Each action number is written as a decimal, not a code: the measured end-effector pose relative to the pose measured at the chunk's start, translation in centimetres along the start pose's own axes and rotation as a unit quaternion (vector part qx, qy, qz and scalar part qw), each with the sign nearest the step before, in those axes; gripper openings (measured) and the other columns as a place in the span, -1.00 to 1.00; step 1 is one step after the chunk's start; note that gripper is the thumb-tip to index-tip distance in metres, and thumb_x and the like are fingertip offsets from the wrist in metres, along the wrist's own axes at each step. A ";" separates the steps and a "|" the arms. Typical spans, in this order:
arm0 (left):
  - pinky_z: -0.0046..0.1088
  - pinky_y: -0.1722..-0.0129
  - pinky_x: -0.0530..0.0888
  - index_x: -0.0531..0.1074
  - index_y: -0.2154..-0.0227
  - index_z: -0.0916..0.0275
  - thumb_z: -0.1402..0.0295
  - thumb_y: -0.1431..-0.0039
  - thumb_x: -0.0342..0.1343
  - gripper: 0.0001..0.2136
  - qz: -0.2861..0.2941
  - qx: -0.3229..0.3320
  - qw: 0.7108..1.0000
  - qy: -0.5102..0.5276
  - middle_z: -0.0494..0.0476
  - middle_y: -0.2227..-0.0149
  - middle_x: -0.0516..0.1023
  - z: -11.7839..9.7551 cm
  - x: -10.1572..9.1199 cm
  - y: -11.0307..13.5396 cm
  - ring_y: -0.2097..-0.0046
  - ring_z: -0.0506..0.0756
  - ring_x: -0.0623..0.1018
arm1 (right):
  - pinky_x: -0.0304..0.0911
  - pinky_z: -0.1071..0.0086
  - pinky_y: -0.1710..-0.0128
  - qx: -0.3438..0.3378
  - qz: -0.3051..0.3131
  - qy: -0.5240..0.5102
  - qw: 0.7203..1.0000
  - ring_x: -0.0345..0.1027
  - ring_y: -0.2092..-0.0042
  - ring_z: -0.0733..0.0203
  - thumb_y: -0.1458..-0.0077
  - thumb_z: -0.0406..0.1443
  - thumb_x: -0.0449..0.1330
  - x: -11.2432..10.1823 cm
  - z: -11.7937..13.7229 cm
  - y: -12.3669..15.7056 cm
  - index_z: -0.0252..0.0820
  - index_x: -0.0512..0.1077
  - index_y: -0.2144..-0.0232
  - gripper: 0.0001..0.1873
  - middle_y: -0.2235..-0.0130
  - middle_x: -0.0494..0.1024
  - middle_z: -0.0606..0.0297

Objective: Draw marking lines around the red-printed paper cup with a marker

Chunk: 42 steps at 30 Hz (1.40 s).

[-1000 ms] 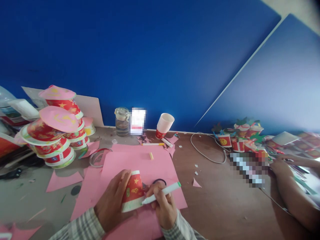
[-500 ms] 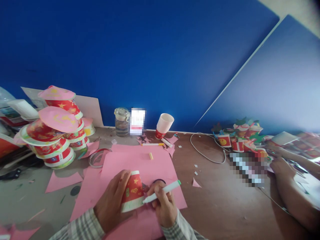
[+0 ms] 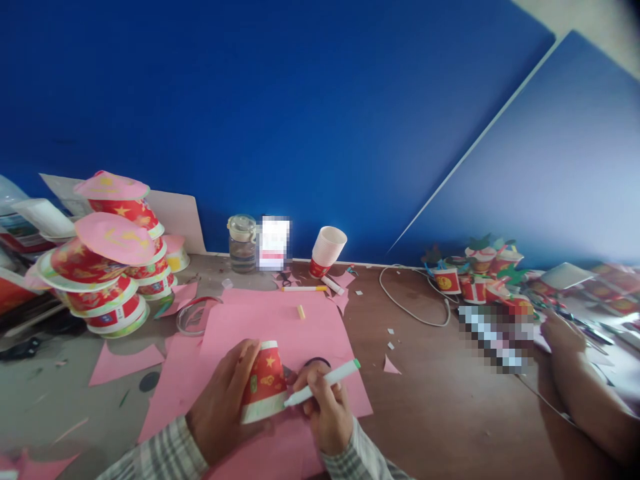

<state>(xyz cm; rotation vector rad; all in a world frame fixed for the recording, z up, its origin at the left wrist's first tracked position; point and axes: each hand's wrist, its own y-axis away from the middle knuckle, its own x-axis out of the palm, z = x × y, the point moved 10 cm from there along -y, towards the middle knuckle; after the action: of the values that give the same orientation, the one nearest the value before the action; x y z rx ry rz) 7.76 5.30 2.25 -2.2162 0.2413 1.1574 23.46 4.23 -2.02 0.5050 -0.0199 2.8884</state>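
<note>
Head view, looking down at a brown table [image 3: 440, 407]: the left hand [image 3: 220, 410] wraps around an upturned red paper cup [image 3: 265, 387], which stands mouth-down on a sheet of pink paper [image 3: 280, 320] at the near middle. The cup's print shows a yellow star and a yellow emblem; any lettering on it is too blurred to read. The right hand [image 3: 327, 417] grips a white marker [image 3: 323, 382] with a green end cap, its tip touching the cup's white lower rim on the right. A black scissor handle [image 3: 317, 363] peeks out just beyond the right hand. At far left sits a pile of red cups [image 3: 107, 280] topped with pink discs, their label bands illegible. Against the blue wall stand a glass jar [image 3: 242, 243] and a tilted white cup [image 3: 327, 250]. At the right edge lies another person's forearm [image 3: 585, 393].
</note>
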 end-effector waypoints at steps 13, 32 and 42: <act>-0.19 0.10 0.32 -0.21 -0.05 0.25 -0.17 0.43 0.03 -0.02 -0.011 0.004 1.000 0.000 0.29 0.00 0.14 -0.3 -0.4 -0.2 0.00 0.28 0.20 | -0.14 0.61 0.82 0.030 -0.022 0.003 0.999 -0.07 0.79 0.44 0.13 -0.02 0.14 -0.5 -0.7 -0.5 -0.24 0.42 0.69 -0.60 0.81 0.23 0.48; -0.17 0.07 0.30 -0.20 -0.05 0.25 -0.19 0.37 -0.05 -0.07 -0.033 0.001 0.999 -0.002 0.28 -0.02 0.13 0.0 -0.6 0.0 -0.02 0.29 0.18 | 0.14 0.48 0.63 -0.097 0.005 0.139 0.986 0.13 0.62 0.29 0.15 -0.27 0.14 1.9 3.3 0.5 -0.10 0.45 0.33 -0.77 0.59 0.34 0.41; -0.14 0.09 0.30 -0.21 -0.05 0.26 -0.19 0.36 -0.05 -0.07 -0.025 -0.006 1.000 0.015 0.29 -0.01 0.11 0.2 -0.6 -0.3 -0.02 0.29 0.17 | 0.15 0.48 0.62 -0.097 0.015 0.138 0.986 0.16 0.62 0.27 0.16 -0.36 0.09 1.9 2.7 0.5 -0.08 0.43 0.33 -0.74 0.62 0.34 0.43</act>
<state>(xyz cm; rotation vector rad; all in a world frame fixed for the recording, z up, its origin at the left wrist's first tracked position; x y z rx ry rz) 7.39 5.54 2.78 -2.2375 0.1906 1.1021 22.52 4.02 1.19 0.0687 -0.2636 2.9170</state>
